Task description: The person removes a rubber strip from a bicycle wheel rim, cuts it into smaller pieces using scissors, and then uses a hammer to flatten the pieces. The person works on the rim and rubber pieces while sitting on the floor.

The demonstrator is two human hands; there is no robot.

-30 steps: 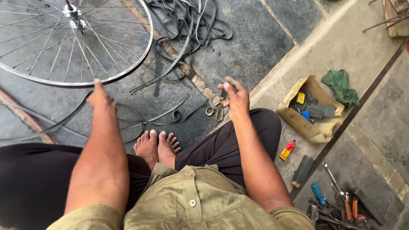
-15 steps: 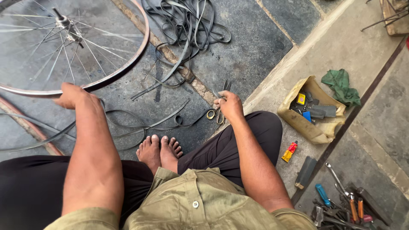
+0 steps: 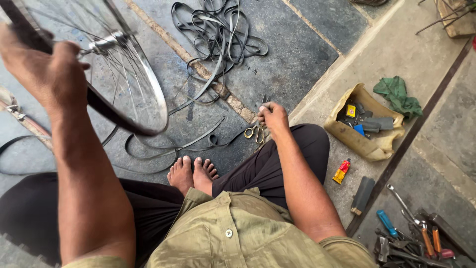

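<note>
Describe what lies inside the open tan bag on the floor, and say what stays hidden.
Inside the tan bag show a small yellow box, a blue piece and dark grey flat pieces. Anything beneath them is covered.

My left hand (image 3: 47,69) now grips a black rubber strip and lifts the bicycle wheel (image 3: 126,74), which lay flat on the floor a second ago and now stands tilted up on its rim. My right hand (image 3: 271,116), open in the air earlier, is now down at the yellow-handled scissors (image 3: 255,131), closing on them.
</note>
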